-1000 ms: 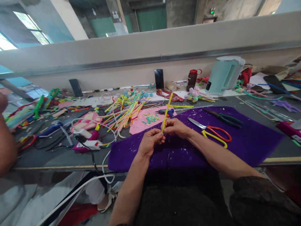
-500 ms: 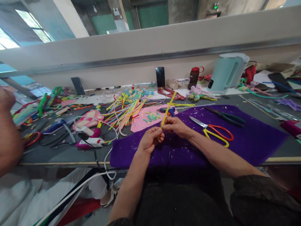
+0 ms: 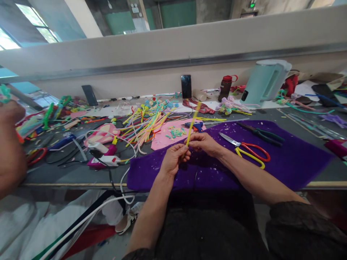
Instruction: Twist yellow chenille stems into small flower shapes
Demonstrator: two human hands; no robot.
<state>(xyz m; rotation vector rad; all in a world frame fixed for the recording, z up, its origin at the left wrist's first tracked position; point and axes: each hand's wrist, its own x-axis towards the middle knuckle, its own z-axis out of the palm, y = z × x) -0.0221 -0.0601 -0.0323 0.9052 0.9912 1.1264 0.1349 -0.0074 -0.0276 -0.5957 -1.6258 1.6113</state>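
A fuzzy yellow stem [image 3: 193, 122] stands over the near part of the purple cloth [image 3: 295, 159], its lower end between the two hands and its blurred upper end tilting away to the right. The left hand [image 3: 172, 159] has its thumb and fingers pinched together on the bottom of the stem; the right hand [image 3: 204, 143], just beside it, pinches the stem slightly higher between thumb and forefinger. To the right of the hands, scissors [image 3: 239, 144] with one red and one yellow handle lie on the cloth, blades parted a little, and beyond them rest dark-handled pliers [image 3: 261, 133]. Behind the hands, a pink sheet [image 3: 159, 145] bears small teal and yellow pieces [image 3: 175, 133], with a blue glue gun [image 3: 198, 126] at its right. A heap of coloured stems [image 3: 146, 126] spreads beyond the sheet. Farther back, a phone [image 3: 186, 86] leans upright, with a red-capped bottle [image 3: 225, 89] and a pale teal kettle [image 3: 262, 83] to its right. Another person's arm [image 3: 11, 148] shows at the far left.
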